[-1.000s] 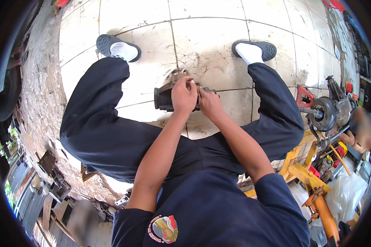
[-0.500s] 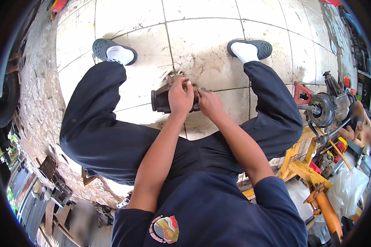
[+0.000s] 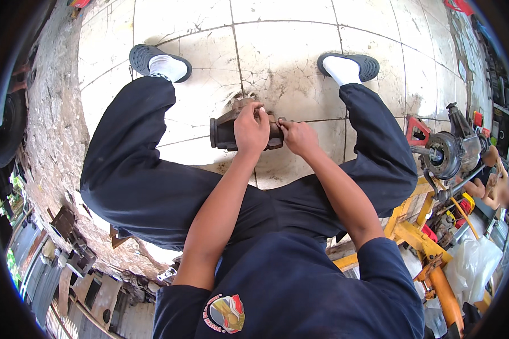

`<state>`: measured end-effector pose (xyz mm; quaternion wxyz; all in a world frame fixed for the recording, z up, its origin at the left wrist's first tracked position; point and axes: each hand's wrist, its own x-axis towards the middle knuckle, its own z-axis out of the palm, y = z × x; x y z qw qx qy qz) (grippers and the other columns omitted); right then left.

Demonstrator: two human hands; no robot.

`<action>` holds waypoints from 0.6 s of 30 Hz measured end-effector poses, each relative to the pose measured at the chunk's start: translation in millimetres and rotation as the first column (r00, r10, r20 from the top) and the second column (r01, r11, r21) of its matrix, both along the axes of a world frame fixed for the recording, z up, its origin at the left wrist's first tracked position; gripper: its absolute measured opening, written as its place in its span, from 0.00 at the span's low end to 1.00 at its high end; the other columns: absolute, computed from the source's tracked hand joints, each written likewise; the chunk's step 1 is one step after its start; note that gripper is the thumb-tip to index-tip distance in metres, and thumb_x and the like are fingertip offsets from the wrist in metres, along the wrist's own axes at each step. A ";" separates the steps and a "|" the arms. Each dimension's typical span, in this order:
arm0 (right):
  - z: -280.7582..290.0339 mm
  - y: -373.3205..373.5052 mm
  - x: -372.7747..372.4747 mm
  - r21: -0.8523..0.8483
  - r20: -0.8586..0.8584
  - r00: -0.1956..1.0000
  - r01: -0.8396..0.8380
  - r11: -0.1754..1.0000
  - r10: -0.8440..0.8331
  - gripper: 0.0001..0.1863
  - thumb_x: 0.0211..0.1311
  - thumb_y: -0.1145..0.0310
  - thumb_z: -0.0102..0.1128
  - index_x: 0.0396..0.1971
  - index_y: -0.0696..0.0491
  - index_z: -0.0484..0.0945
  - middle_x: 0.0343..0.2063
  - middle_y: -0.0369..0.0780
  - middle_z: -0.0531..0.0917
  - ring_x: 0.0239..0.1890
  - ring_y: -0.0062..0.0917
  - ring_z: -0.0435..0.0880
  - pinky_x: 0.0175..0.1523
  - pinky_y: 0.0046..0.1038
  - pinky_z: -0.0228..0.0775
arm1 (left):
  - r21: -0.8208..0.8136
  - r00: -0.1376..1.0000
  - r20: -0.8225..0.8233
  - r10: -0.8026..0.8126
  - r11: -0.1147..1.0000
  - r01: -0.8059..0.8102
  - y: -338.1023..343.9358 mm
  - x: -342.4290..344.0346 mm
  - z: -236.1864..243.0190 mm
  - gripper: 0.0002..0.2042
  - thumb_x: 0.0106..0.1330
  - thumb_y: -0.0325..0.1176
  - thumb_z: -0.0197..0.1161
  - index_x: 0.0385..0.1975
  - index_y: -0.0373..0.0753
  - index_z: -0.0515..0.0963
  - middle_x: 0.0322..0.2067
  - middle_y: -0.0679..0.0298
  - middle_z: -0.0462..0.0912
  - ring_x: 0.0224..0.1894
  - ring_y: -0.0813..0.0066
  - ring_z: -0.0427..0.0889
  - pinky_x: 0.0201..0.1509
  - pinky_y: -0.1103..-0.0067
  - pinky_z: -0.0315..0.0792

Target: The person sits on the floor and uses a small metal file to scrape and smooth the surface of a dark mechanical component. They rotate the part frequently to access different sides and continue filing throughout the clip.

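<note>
A rusty dark metal housing [image 3: 225, 131], roughly cylindrical, lies on the tiled floor between my spread legs. My left hand [image 3: 251, 130] wraps over its top and grips it. My right hand [image 3: 298, 137] presses against the housing's right end, fingers curled on a small part there; that part is hidden by the fingers. Both forearms come up from the lower edge over my dark blue trousers.
Cracked white floor tiles [image 3: 277, 51] stretch ahead. My two dark shoes [image 3: 152, 59] [image 3: 356, 63] rest on them. A metal axle assembly [image 3: 449, 152] and a yellow jack [image 3: 418, 237] stand at the right, with another person's hand [image 3: 495, 189] beyond. Scrap metal [image 3: 68, 226] lies at the left.
My hands stay on the housing. The view has shifted slightly, and my fingers have moved a little over the housing's right end.
</note>
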<state>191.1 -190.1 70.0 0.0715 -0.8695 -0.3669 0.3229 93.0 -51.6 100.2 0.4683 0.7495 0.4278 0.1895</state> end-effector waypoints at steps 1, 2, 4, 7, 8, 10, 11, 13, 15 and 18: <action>-2.7 4.6 4.9 0.003 0.010 1.000 -0.014 1.000 0.014 0.15 0.72 0.58 0.53 0.50 0.42 0.86 0.32 0.49 0.89 0.35 0.51 0.88 0.41 0.48 0.82 | 0.001 1.000 0.006 0.010 1.000 -0.010 -0.4 -0.5 -1.2 0.08 0.69 0.29 0.62 0.41 0.33 0.83 0.35 0.51 0.87 0.38 0.54 0.88 0.46 0.66 0.80; -4.1 6.5 6.5 0.005 0.021 1.000 -0.023 1.000 0.023 0.15 0.72 0.58 0.53 0.50 0.43 0.86 0.31 0.49 0.88 0.34 0.51 0.88 0.41 0.49 0.82 | 0.002 1.000 -0.007 0.003 1.000 -0.003 -0.5 0.2 0.7 0.08 0.70 0.29 0.62 0.41 0.33 0.83 0.35 0.51 0.87 0.38 0.54 0.88 0.46 0.66 0.80; -9.4 3.4 -3.8 0.006 0.025 1.000 0.013 1.000 -0.013 0.15 0.72 0.58 0.54 0.51 0.43 0.86 0.31 0.49 0.88 0.34 0.50 0.88 0.41 0.49 0.81 | 0.005 0.999 -0.033 -0.012 1.000 0.012 -1.0 2.0 4.4 0.08 0.70 0.29 0.62 0.42 0.32 0.83 0.36 0.51 0.87 0.39 0.54 0.88 0.46 0.66 0.80; 9.8 2.4 -15.9 0.029 -0.025 0.998 0.053 0.998 -0.053 0.15 0.72 0.59 0.54 0.50 0.43 0.86 0.30 0.50 0.88 0.33 0.51 0.88 0.40 0.49 0.81 | 0.002 1.000 0.001 0.005 1.000 -0.005 -0.1 -1.0 0.3 0.08 0.70 0.29 0.62 0.41 0.32 0.83 0.35 0.51 0.87 0.38 0.54 0.88 0.46 0.66 0.80; 18.0 -2.1 -16.3 0.026 -0.043 0.997 0.071 0.997 -0.069 0.15 0.72 0.59 0.54 0.50 0.43 0.86 0.30 0.50 0.88 0.33 0.51 0.88 0.39 0.49 0.81 | 0.005 1.000 -0.005 0.006 1.000 -0.005 -0.6 -0.2 1.6 0.08 0.70 0.29 0.62 0.41 0.32 0.83 0.35 0.51 0.87 0.38 0.54 0.88 0.46 0.66 0.80; 4.3 3.1 -12.6 0.056 0.023 0.997 0.069 0.996 -0.070 0.15 0.73 0.59 0.54 0.50 0.43 0.86 0.30 0.50 0.88 0.33 0.51 0.88 0.39 0.49 0.81 | 0.013 1.000 -0.018 0.008 1.000 -0.008 -0.6 0.7 4.0 0.08 0.70 0.29 0.62 0.41 0.32 0.82 0.35 0.50 0.87 0.38 0.54 0.88 0.46 0.66 0.80; -3.5 5.4 -12.4 0.072 0.053 0.996 0.065 0.995 -0.069 0.15 0.73 0.59 0.54 0.50 0.43 0.86 0.30 0.50 0.88 0.34 0.51 0.88 0.39 0.49 0.81 | 0.015 1.000 -0.020 -0.006 1.000 0.006 -0.7 1.0 3.8 0.08 0.69 0.29 0.62 0.42 0.32 0.82 0.35 0.50 0.87 0.38 0.54 0.88 0.46 0.66 0.80; -13.9 1.0 -13.2 0.034 0.057 0.995 0.083 0.996 -0.085 0.14 0.73 0.59 0.53 0.48 0.44 0.86 0.31 0.49 0.88 0.34 0.51 0.88 0.40 0.49 0.81 | 0.020 0.999 -0.022 -0.032 0.999 0.032 -0.2 2.2 2.8 0.08 0.69 0.29 0.62 0.42 0.32 0.82 0.35 0.50 0.87 0.38 0.54 0.88 0.46 0.66 0.80; -4.2 5.9 -13.6 0.016 0.031 0.995 0.093 0.996 -0.093 0.14 0.73 0.59 0.53 0.47 0.45 0.86 0.32 0.49 0.89 0.35 0.50 0.88 0.41 0.50 0.81 | 0.015 1.000 -0.009 -0.013 1.000 0.013 0.4 0.9 1.3 0.08 0.69 0.29 0.62 0.42 0.32 0.82 0.36 0.51 0.87 0.38 0.54 0.88 0.46 0.66 0.80; 11.0 -1.4 -11.6 -0.006 0.007 0.997 0.080 0.997 -0.080 0.14 0.73 0.60 0.52 0.47 0.45 0.86 0.33 0.49 0.89 0.36 0.50 0.88 0.42 0.50 0.81 | -0.018 1.000 0.000 0.005 1.000 -0.005 -1.2 -0.8 1.0 0.09 0.69 0.30 0.62 0.42 0.32 0.82 0.36 0.51 0.87 0.39 0.54 0.88 0.46 0.65 0.80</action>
